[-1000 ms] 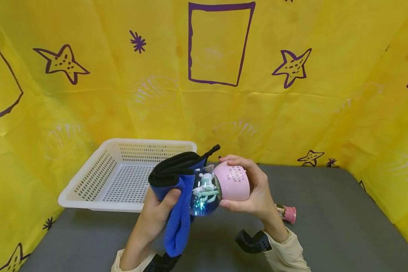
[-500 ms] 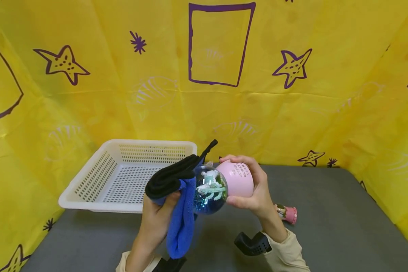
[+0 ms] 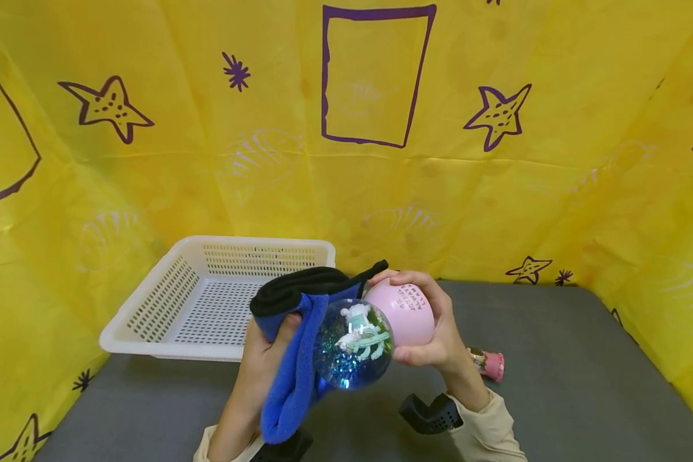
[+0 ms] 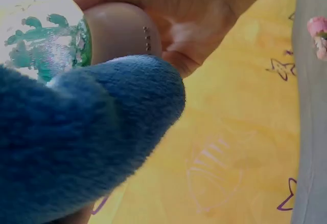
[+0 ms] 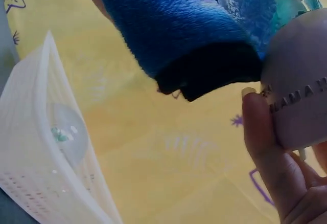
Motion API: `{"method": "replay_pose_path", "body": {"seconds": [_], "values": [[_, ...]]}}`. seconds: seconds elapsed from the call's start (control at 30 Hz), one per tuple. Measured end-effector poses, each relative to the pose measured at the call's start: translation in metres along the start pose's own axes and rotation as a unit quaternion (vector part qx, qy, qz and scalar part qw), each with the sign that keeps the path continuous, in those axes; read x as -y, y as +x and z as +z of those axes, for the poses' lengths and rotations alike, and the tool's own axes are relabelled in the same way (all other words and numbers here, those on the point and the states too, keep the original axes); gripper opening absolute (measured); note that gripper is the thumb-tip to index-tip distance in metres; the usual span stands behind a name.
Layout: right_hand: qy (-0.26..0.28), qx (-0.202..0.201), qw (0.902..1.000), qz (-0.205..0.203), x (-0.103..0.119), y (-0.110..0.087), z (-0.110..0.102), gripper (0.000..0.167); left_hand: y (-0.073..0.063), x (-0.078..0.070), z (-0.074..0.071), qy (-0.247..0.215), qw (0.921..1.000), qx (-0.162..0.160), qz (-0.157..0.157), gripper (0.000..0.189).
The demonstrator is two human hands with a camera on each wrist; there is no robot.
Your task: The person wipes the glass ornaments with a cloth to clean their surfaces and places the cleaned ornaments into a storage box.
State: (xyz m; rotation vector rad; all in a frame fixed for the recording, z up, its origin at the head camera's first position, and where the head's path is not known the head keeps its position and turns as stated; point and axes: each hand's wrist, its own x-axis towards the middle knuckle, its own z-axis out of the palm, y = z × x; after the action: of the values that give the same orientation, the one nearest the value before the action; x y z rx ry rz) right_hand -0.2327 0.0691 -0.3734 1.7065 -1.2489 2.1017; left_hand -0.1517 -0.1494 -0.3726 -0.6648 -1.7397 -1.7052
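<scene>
Snow globe (image 3: 352,369) held up off the tabletop (image 3: 554,398), about midway between its left and right edges. Tilted, glass dome toward the near edge, pink base (image 3: 407,314) up and away to the right.

Main worry, to my eye: a drop. The right hand (image 3: 443,330) alone appears to carry the weight, gripping only the smooth, rounded base. Should that grip loosen, or the blue cloth (image 3: 285,404) push hard sideways on the dome, the globe could roll out of the fingers and strike the tabletop. Glass looks the part likeliest to suffer. Lesser risk: the cloth's black end, bunched and loose, could slide between fingers and base and cost some hold. A wide swing of the right forearm might also nudge the small pink-ended ornament (image 3: 493,366), lying on its side just beyond it, toward the right edge. The white basket (image 3: 173,350), by the far left corner, seems out of harm's way.

Pose: right hand comes in from the right, fingers over the top of the base, thumb beneath on the near side. Left hand (image 3: 265,359) grasps the folded cloth, thumb on the near face, other fingers mostly hidden behind it; cloth lies against the dome's left side. Both forearms reach in from the near edge and angle inward.
</scene>
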Motion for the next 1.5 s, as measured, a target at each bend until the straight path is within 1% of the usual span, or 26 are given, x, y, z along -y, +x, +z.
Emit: {"method": "replay_pose_path", "body": {"seconds": [0.13,0.2,0.27,0.37,0.5,0.57,0.6,0.63,0.67,0.7,0.73,0.77,0.8,0.87,0.9,0.93,0.97,1.03,1.17,1.23,1.3,1.37,1.43,1.5], "values": [[-0.013,0.003,0.9999,-0.001,0.003,0.002,-0.001,0.060,0.001,0.000,-0.002,-0.014,0.9986,0.026,0.043,0.029],[-0.026,0.002,0.9997,0.000,0.005,0.003,-0.003,0.061,0.002,0.000,-0.001,-0.015,0.9973,0.034,0.064,0.027],[-0.040,0.000,0.9992,0.004,0.006,0.003,-0.006,0.062,0.002,0.001,-0.001,-0.004,0.9968,0.040,0.070,0.024],[-0.078,-0.010,0.9968,0.014,0.008,0.002,-0.010,0.063,0.004,0.000,0.000,0.016,0.9950,0.052,0.084,0.035],[-0.129,-0.025,0.9908,0.034,0.009,-0.001,-0.014,0.067,0.008,-0.003,-0.001,0.061,0.9892,0.066,0.116,0.047],[-0.147,-0.031,0.9879,0.040,0.010,-0.002,-0.013,0.068,0.009,-0.006,0.000,0.098,0.9856,0.068,0.120,0.047],[-0.160,-0.035,0.9855,0.044,0.010,-0.002,-0.013,0.069,0.009,-0.008,0.001,0.125,0.9824,0.067,0.121,0.047],[-0.175,-0.039,0.9827,0.046,0.010,-0.002,-0.012,0.070,0.008,-0.011,0.002,0.155,0.9783,0.067,0.120,0.047],[-0.189,-0.043,0.9798,0.048,0.011,-0.002,-0.012,0.070,0.008,-0.013,0.003,0.189,0.9721,0.068,0.121,0.048],[-0.203,-0.046,0.9767,0.050,0.011,-0.002,-0.011,0.071,0.007,-0.015,0.005,0.229,0.9630,0.069,0.125,0.048],[-0.218,-0.049,0.9732,0.053,0.011,-0.002,-0.011,0.071,0.006,-0.016,0.006,0.267,0.9520,0.073,0.130,0.048],[-0.233,-0.050,0.9695,0.055,0.010,-0.002,-0.010,0.070,0.006,-0.018,0.008,0.307,0.9387,0.076,0.137,0.048],[-0.249,-0.050,0.9655,0.059,0.010,-0.002,-0.010,0.069,0.005,-0.019,0.009,0.346,0.9234,0.078,0.147,0.047],[-0.270,-0.044,0.9596,0.064,0.009,-0.003,-0.009,0.066,0.005,-0.019,0.012,0.400,0.8981,0.080,0.164,0.048],[-0.279,-0.041,0.9573,0.065,0.008,-0.003,-0.009,0.065,0.004,-0.019,0.013,0.415,0.8909,0.083,0.164,0.051],[-0.284,-0.036,0.9561,0.064,0.007,-0.004,-0.009,0.064,0.004,-0.018,0.014,0.425,0.8865,0.082,0.164,0.056],[-0.290,-0.030,0.9546,0.062,0.006,-0.004,-0.008,0.063,0.004,-0.017,0.015,0.429,0.8852,0.082,0.160,0.061],[-0.299,-0.018,0.9523,0.056,0.006,-0.005,-0.007,0.063,0.004,-0.016,0.015,0.426,0.8897,0.076,0.147,0.067],[-0.304,0.015,0.9513,0.051,0.007,-0.004,-0.005,0.065,0.004,-0.014,0.012,0.413,0.9015,0.068,0.109,0.066],[-0.299,0.032,0.9522,0.051,0.007,-0.003,-0.004,0.066,0.004,-0.013,0.010,0.398,0.9104,0.069,0.087,0.062],[-0.296,0.046,0.9527,0.053,0.008,-0.002,-0.004,0.066,0.005,-0.014,0.007,0.372,0.9236,0.077,0.053,0.058],[-0.302,0.054,0.9505,0.049,0.009,-0.002,-0.004,0.066,0.006,-0.014,0.005,0.340,0.9365,0.084,0.022,0.053],[-0.312,0.060,0.9472,0.044,0.011,-0.003,-0.005,0.066,0.008,-0.014,0.003,0.316,0.9450,0.084,-0.005,0.045],[-0.322,0.064,0.9437,0.040,0.012,-0.003,-0.005,0.067,0.008,-0.014,0.001,0.306,0.9487,0.075,-0.028,0.040]]}}
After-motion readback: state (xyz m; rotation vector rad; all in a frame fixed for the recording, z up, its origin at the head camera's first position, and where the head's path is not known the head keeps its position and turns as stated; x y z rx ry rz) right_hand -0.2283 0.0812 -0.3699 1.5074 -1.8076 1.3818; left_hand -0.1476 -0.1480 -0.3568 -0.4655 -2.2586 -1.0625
